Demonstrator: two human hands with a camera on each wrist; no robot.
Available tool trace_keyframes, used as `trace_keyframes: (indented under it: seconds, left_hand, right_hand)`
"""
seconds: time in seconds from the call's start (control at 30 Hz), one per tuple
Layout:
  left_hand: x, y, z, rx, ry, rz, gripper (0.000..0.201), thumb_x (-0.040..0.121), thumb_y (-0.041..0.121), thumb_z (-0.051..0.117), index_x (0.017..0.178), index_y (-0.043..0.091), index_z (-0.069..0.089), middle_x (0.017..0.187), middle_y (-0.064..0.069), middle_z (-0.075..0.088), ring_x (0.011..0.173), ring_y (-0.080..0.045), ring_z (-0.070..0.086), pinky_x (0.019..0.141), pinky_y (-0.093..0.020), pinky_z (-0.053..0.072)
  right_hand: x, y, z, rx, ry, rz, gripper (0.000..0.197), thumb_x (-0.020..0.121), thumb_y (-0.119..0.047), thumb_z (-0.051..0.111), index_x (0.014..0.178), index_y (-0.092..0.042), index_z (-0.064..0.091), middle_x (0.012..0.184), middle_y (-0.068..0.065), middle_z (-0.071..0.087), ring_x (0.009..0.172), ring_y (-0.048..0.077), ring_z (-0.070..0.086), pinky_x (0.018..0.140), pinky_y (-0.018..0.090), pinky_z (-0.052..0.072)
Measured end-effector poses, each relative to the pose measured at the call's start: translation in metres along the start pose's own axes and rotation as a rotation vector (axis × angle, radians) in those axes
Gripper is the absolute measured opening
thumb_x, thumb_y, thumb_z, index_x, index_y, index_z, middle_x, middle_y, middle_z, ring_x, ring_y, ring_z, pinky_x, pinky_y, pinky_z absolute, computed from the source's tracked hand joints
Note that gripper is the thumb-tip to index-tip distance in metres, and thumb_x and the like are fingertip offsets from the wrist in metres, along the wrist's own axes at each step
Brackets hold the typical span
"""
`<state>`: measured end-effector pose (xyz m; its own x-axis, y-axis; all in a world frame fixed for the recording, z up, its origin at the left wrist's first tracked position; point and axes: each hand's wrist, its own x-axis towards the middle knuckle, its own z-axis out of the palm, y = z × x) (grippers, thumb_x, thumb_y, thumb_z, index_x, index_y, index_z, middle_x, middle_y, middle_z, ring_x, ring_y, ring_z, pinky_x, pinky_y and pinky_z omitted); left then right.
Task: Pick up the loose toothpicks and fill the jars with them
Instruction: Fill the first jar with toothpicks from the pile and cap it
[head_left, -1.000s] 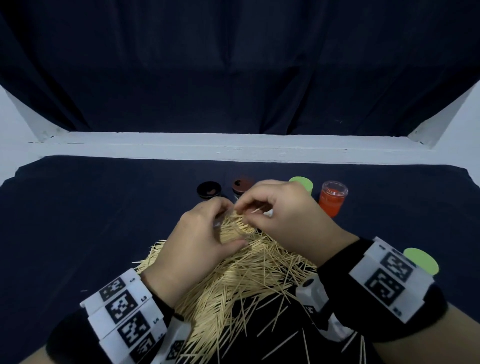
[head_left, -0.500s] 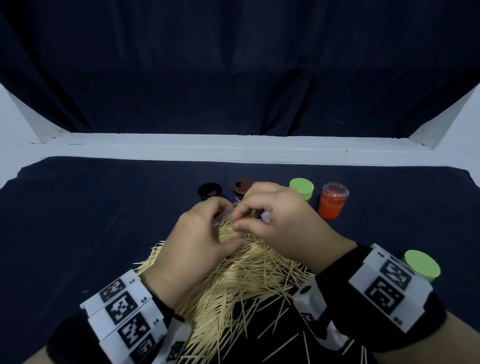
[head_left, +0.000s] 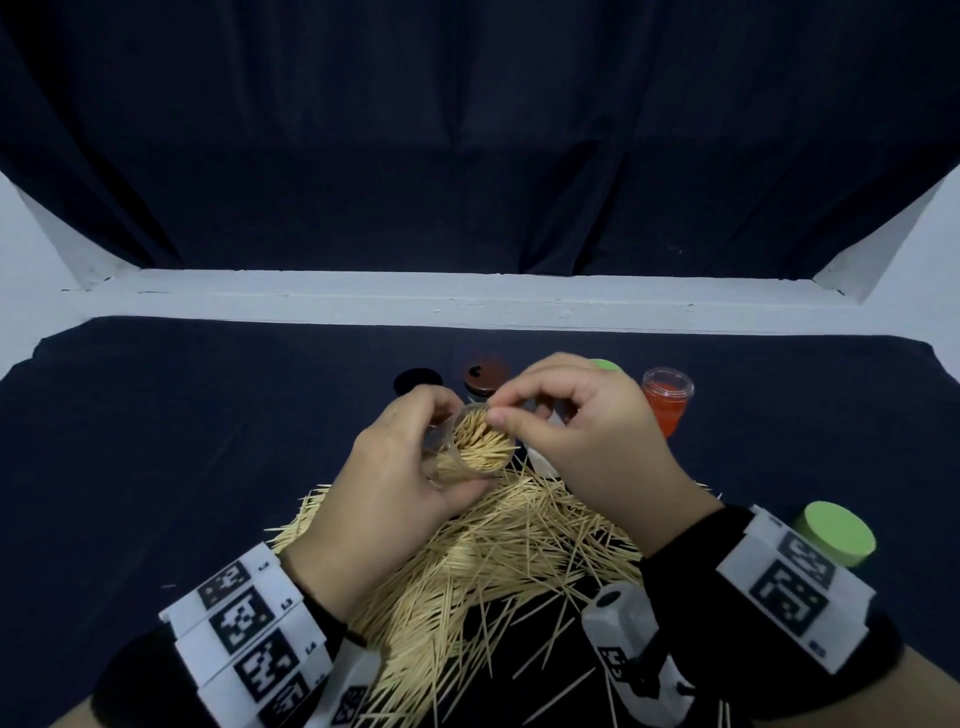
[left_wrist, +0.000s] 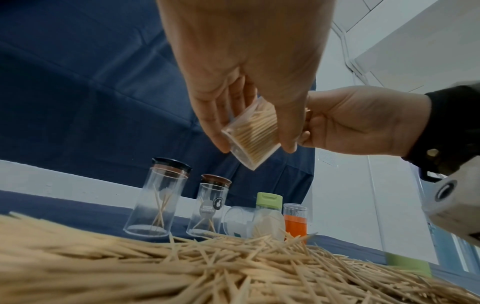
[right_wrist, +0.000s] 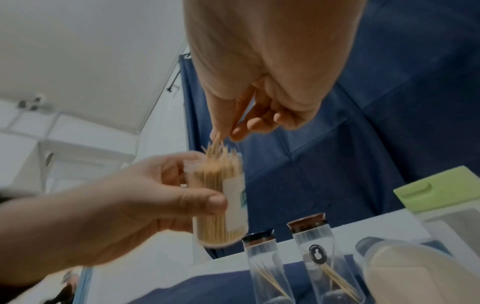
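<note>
L hand (head_left: 384, 488) wraps 1 clear jar (head_left: 475, 441), tilted, raised over pile (head_left: 493, 561). R hand (head_left: 587, 431) above rim, thumb+finger pinching toothpicks (right_wrist: 221, 148).

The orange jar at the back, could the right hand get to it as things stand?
Probably yes, once freed: the orange jar stands just beyond the right hand with nothing between, but that hand's fingertips are busy at the toothpicks.

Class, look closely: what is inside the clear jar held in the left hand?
The clear jar is packed with toothpicks, tips poking above its rim. The left hand and a label hide part of its contents.
</note>
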<state>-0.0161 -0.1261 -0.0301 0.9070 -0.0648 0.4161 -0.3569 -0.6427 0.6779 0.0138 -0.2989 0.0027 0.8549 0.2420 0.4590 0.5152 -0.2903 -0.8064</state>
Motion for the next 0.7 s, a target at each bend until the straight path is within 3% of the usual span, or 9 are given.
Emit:
trace_keyframes:
  seconds: [0.07, 0.13, 0.2, 0.3, 0.37, 0.53, 0.7]
  left_hand:
    - [-0.001, 0.001, 0.0, -0.006, 0.016, 0.013, 0.052, 0.063, 0.031, 0.086, 0.101, 0.036, 0.051, 0.103, 0.016, 0.058, 0.093, 0.0, 0.059, 0.076, -0.019, 0.051]
    - [-0.001, 0.002, -0.001, 0.0, 0.032, 0.023, 0.053, 0.063, 0.031, 0.086, 0.102, 0.036, 0.051, 0.104, 0.016, 0.057, 0.097, 0.0, 0.057, 0.08, -0.024, 0.052]
    - [0.0, 0.001, -0.001, -0.003, 0.053, 0.024, 0.053, 0.063, 0.029, 0.086, 0.104, 0.033, 0.051, 0.105, 0.016, 0.057, 0.099, 0.002, 0.056, 0.082, -0.029, 0.053]
    - [0.001, 0.0, -0.002, -0.006, 0.085, 0.013, 0.054, 0.064, 0.027, 0.085, 0.101, 0.038, 0.047, 0.104, 0.017, 0.055, 0.101, 0.004, 0.054, 0.081, -0.025, 0.051]
    - [0.001, 0.0, -0.002, -0.011, 0.084, 0.026, 0.054, 0.064, 0.027, 0.085, 0.1, 0.04, 0.046, 0.105, 0.016, 0.055, 0.102, 0.004, 0.053, 0.081, -0.022, 0.049]
    - [-0.001, 0.001, 0.0, 0.007, 0.04, 0.088, 0.053, 0.067, 0.014, 0.083, 0.105, 0.03, 0.051, 0.106, 0.017, 0.054, 0.101, -0.001, 0.053, 0.082, -0.019, 0.046]
    - [0.001, 0.002, -0.002, 0.041, 0.076, 0.088, 0.054, 0.066, 0.015, 0.084, 0.106, 0.03, 0.05, 0.105, 0.016, 0.054, 0.101, 0.004, 0.052, 0.083, -0.015, 0.044]
  right_hand:
    - [0.0, 0.0, 0.001, -0.02, -0.033, -0.004, 0.009, 0.076, -0.011, 0.076, 0.079, -0.02, 0.076, 0.082, -0.008, 0.063, 0.077, 0.003, 0.056, 0.068, 0.012, 0.042]
    - [-0.001, -0.002, 0.001, -0.005, -0.029, -0.002, 0.01, 0.079, -0.011, 0.074, 0.084, -0.019, 0.076, 0.085, -0.009, 0.063, 0.08, 0.001, 0.057, 0.069, 0.01, 0.041]
    - [-0.003, -0.004, -0.001, 0.062, 0.003, 0.004, 0.012, 0.075, -0.012, 0.077, 0.084, -0.019, 0.075, 0.083, -0.004, 0.064, 0.071, 0.003, 0.055, 0.064, 0.01, 0.041]
    - [-0.008, -0.006, -0.002, 0.059, -0.04, 0.01, 0.017, 0.061, -0.013, 0.086, 0.072, -0.017, 0.074, 0.072, 0.001, 0.064, 0.057, 0.003, 0.05, 0.055, 0.012, 0.04]
    - [-0.011, -0.004, 0.002, -0.033, -0.055, -0.035, 0.015, 0.061, -0.011, 0.087, 0.068, -0.014, 0.074, 0.068, -0.002, 0.063, 0.056, 0.005, 0.051, 0.054, 0.011, 0.039]
    - [-0.014, -0.009, 0.013, -0.107, -0.04, -0.112, 0.016, 0.059, -0.011, 0.086, 0.068, -0.015, 0.073, 0.067, -0.002, 0.063, 0.065, 0.015, 0.056, 0.057, 0.016, 0.044]
    - [-0.015, -0.01, 0.007, -0.236, 0.128, -0.161, 0.02, 0.06, -0.017, 0.086, 0.065, -0.014, 0.067, 0.067, -0.007, 0.057, 0.06, 0.003, 0.049, 0.057, 0.011, 0.041]
